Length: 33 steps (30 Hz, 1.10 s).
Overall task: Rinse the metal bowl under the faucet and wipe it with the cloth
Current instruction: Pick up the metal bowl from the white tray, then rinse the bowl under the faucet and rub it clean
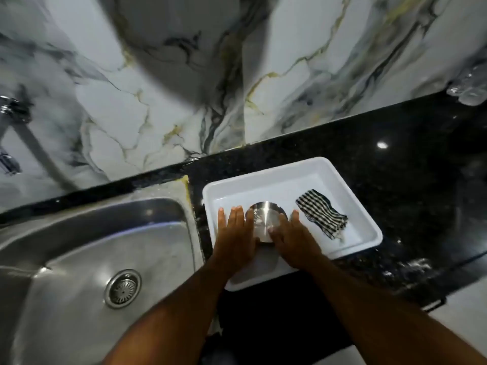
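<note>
A small metal bowl (263, 218) sits upside down inside a white plastic tray (266, 177) on the black counter. My left hand (234, 233) lies against the bowl's left side with fingers stretched flat. My right hand (292, 237) rests on the bowl's right side, fingers also extended. Both hands touch the bowl between them. A black-and-white checked cloth (322, 213) lies crumpled in the tray to the right of the bowl, apart from my hands. The faucet (11, 111) shows only partly at the far left edge, blurred.
A steel sink (87, 248) with a round drain (122, 288) fills the lower left, beside the tray. The black granite counter (408, 164) runs right, backed by a marble-patterned wall (184, 88). A clear glass or plastic object (469, 88) sits at the far right edge.
</note>
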Available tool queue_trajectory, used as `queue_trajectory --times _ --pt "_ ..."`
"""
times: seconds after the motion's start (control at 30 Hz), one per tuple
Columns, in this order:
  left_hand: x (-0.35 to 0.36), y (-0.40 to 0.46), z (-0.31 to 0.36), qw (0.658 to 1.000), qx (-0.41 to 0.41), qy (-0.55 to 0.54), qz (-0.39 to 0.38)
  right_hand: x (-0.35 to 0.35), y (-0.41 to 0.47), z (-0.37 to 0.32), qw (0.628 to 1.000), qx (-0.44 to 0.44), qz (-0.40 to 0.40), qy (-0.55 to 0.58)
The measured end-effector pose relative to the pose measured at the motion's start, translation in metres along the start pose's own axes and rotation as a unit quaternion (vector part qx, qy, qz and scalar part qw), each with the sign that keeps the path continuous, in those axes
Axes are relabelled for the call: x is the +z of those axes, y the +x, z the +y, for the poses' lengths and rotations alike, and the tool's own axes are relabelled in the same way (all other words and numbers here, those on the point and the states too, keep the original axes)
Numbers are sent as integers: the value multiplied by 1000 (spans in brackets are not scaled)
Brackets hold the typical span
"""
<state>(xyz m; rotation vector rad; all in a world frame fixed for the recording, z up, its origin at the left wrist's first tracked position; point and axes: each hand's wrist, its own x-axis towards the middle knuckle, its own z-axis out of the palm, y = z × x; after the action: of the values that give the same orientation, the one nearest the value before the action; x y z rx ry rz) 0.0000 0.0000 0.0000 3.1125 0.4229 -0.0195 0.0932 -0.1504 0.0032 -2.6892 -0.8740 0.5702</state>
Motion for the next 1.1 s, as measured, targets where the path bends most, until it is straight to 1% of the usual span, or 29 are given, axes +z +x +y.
queue_trajectory --times 0.03,0.07,0.13,0.27,0.37,0.43,0.53,0.63,0.7,0.8,0.93,1.0,1.03,1.07,1.1 --pt "3 2 0 1000 12 10 2 -2 2 2 1000 10 -4 22" --pt "3 4 0 999 27 16 -17 -7 3 3 998 17 6 57" --pt "7 10 -6 998 46 31 -43 -12 9 8 996 -3 10 83" --pt "8 20 -14 993 83 -18 -83 -16 10 10 997 -7 3 77" --pt "-2 21 -20 995 66 -55 -57 -23 10 1 996 -8 33 77" --pt "-18 18 -30 993 44 -107 -9 -37 10 -15 995 -39 49 73" --pt "-54 8 -66 990 20 -134 47 -67 14 -60 991 -95 60 77" --pt "-95 -19 -126 974 -17 -189 125 -92 20 -131 981 -160 82 76" --pt "-118 -41 -164 966 -42 -203 154 -96 22 -180 972 -200 92 79" --pt "-142 -84 -228 960 -81 -190 188 -85 21 -258 960 -247 104 83" --pt "-153 -141 -301 948 -138 -208 198 -52 16 -347 949 -292 74 89" --pt "-146 -166 -332 933 -161 -235 219 -34 13 -383 948 -298 70 85" --pt "-141 -176 -342 921 -174 -262 231 -26 11 -396 948 -299 67 86" --pt "-136 -183 -351 903 -188 -303 242 -16 11 -408 948 -299 65 87" --pt "-131 -188 -357 874 -213 -355 256 -8 11 -419 949 -295 60 88"
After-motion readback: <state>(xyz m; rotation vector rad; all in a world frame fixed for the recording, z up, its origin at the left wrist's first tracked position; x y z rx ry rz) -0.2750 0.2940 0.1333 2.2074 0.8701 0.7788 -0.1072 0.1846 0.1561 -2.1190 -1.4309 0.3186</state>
